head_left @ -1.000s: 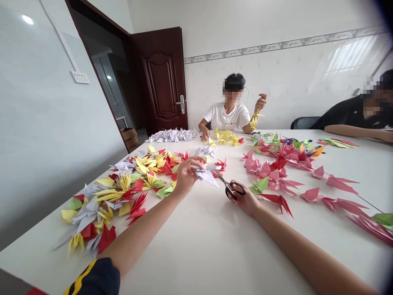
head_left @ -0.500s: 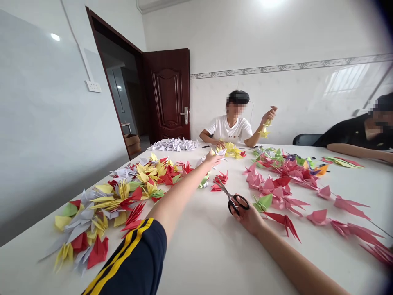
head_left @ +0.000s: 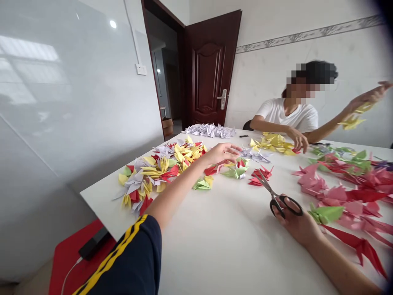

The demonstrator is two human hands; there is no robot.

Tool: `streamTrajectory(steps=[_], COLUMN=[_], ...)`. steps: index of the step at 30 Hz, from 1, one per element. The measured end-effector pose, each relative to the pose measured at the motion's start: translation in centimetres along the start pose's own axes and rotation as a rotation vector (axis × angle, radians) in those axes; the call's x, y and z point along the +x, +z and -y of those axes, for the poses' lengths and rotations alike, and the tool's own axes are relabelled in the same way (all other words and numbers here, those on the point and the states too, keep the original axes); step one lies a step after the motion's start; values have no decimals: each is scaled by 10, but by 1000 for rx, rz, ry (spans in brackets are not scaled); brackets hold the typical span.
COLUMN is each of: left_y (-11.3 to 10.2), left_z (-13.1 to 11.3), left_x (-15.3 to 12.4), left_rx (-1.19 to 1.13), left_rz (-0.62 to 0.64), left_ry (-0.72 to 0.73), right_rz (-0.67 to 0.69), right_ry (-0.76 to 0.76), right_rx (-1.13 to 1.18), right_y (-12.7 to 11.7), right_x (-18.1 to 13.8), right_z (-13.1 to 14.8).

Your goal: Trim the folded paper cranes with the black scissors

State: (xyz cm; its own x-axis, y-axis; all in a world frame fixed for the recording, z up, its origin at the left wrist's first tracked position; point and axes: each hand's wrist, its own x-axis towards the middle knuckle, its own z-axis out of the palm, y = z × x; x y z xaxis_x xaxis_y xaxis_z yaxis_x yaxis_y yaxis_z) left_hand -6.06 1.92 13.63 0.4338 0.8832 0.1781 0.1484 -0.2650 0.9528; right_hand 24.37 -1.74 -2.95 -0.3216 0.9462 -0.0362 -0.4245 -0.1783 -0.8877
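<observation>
My left hand (head_left: 224, 154) reaches across the table with its fingers stretched and apart, holding nothing I can see. Just beyond its fingertips lie a few white paper cranes (head_left: 255, 155). Green paper cranes (head_left: 236, 172) sit below the fingers, with red ones beside them. In my right hand (head_left: 293, 223) is a pair of black-handled scissors (head_left: 272, 190), blades slightly apart and pointing up and left. Their tips come near a small group of red paper cranes (head_left: 260, 175). A green crane (head_left: 327, 214) lies right of this hand.
A heap of mixed cranes (head_left: 159, 166) spreads along the left. Strung pink cranes (head_left: 337, 186) cover the right side. Across the table (head_left: 208, 246), a person in a white shirt (head_left: 285, 116) lifts yellow cranes (head_left: 353, 122). A red stool (head_left: 66, 250) holds a black device.
The view has swung left. My left hand, earlier at a white crane, is now spread with white cranes lying beyond it. My right hand keeps the scissors.
</observation>
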Motion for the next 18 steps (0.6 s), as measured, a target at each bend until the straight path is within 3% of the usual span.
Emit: streamTrajectory(steps=[2, 4, 8, 11, 14, 18], left_y=[-29, -62, -136, -184, -215, -228], left_z=[-10, -15, -2, 22, 45, 65], left_x=[-34, -66, -113, -125, -120, -105], left_rx=[176, 362, 770, 1041, 1088, 1016], left_rz=[35, -20, -446, -721, -661, -513], left_ry=[-7, -20, -154, -269, -378, -413], right_rz=[-8, -10, -13, -9, -5, 12], right_ry=[5, -3, -31, -20, -13, -13], right_rx=[-26, -47, -95, -90, -67, -61], right_y=[-3, -6, -9, -9, -6, -3], right_x=[0, 1, 3, 3, 2, 1], right_z=[-1, -2, -4, -4, -3, -2])
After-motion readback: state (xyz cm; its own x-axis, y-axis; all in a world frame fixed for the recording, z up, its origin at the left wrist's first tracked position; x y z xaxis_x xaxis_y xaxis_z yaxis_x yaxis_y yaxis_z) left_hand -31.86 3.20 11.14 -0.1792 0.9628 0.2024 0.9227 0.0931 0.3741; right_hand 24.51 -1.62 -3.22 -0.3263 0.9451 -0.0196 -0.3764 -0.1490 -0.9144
